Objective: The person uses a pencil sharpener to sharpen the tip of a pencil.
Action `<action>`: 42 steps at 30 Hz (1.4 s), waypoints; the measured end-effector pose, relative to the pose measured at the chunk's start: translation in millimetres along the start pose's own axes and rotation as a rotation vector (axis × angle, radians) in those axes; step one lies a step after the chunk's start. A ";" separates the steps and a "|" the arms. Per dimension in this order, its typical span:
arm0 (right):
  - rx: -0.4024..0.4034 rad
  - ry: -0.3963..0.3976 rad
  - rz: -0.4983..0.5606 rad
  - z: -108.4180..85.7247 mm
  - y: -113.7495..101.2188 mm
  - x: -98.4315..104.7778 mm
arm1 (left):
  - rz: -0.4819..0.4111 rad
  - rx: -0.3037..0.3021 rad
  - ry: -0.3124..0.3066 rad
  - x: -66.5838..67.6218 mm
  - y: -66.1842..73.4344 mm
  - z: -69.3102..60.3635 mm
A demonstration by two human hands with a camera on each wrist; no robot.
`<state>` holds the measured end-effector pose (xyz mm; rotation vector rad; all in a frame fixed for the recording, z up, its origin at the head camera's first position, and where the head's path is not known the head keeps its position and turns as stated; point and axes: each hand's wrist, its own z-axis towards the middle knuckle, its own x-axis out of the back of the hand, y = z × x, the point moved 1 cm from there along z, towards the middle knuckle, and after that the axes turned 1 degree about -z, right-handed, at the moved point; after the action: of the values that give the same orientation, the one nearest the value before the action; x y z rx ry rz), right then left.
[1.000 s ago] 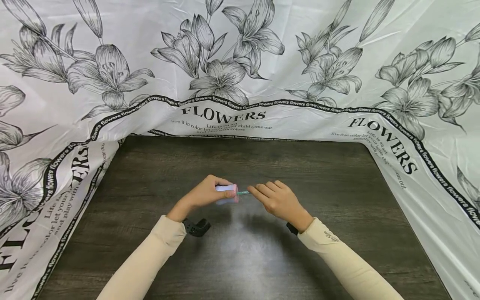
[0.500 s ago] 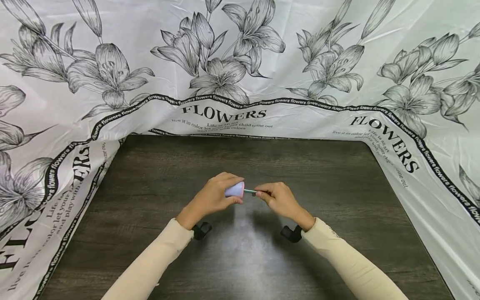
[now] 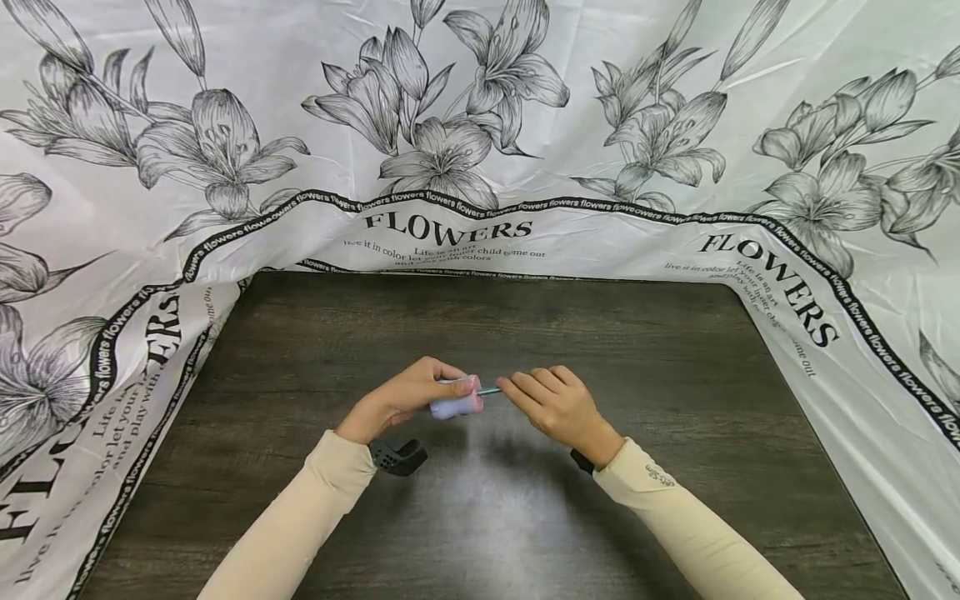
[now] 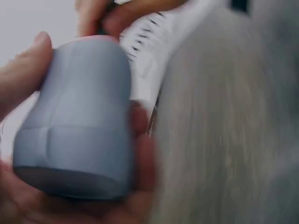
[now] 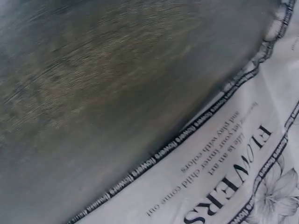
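Held in my left hand [image 3: 408, 396] is a lavender, waisted pencil sharpener [image 3: 453, 408] with a pink end. The thumb lies along its near side and the fingers curl round its far side. My right hand [image 3: 555, 402] pinches a thin teal pencil [image 3: 489, 390], whose other end goes into the pink end. In the left wrist view the sharpener [image 4: 79, 112] looks grey-blue, its broad base nearest the camera. Beyond its pink rim, fingers of the right hand [image 4: 135, 13] grip a dark bit of the pencil. No hand shows in the right wrist view.
A dark wood-grain table [image 3: 480, 325] lies beneath both hands. White cloth [image 3: 480, 125] with printed flowers hangs round its back and sides. Each wrist wears a black band [image 3: 397, 458].
The right hand turned palm-inward half a second ago and is now turned back knuckles-up. The left hand and sharpener rolled the opposite way and back, now slightly left. The pencil stays in the pink end.
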<state>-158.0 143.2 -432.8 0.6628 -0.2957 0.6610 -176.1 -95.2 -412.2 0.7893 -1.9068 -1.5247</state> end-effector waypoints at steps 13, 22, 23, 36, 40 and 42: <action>-0.719 -0.520 0.820 6.3 8.8 5.1 | 1.118 -0.864 0.433 -21.1 -0.3 0.3; -0.184 -0.149 0.301 0.0 8.6 1.0 | 0.520 -0.296 0.349 -11.7 -0.9 -2.1; -0.197 -0.143 0.323 -0.5 9.4 0.6 | 0.545 -0.332 0.338 -11.1 -0.3 -2.5; -0.435 -0.248 0.732 -0.5 17.3 6.4 | 1.284 -0.960 0.480 -16.4 -0.4 -5.0; -0.435 -0.262 0.725 1.8 20.1 7.9 | 1.345 -1.033 0.507 -17.9 -0.9 -3.7; -0.396 -0.247 0.655 3.4 21.1 8.6 | 1.326 -1.039 0.505 -17.6 -0.5 -2.8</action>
<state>-165.5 157.6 -416.4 0.2527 -0.8712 1.1073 -162.3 -84.0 -413.3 -0.4904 -0.6506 -0.9797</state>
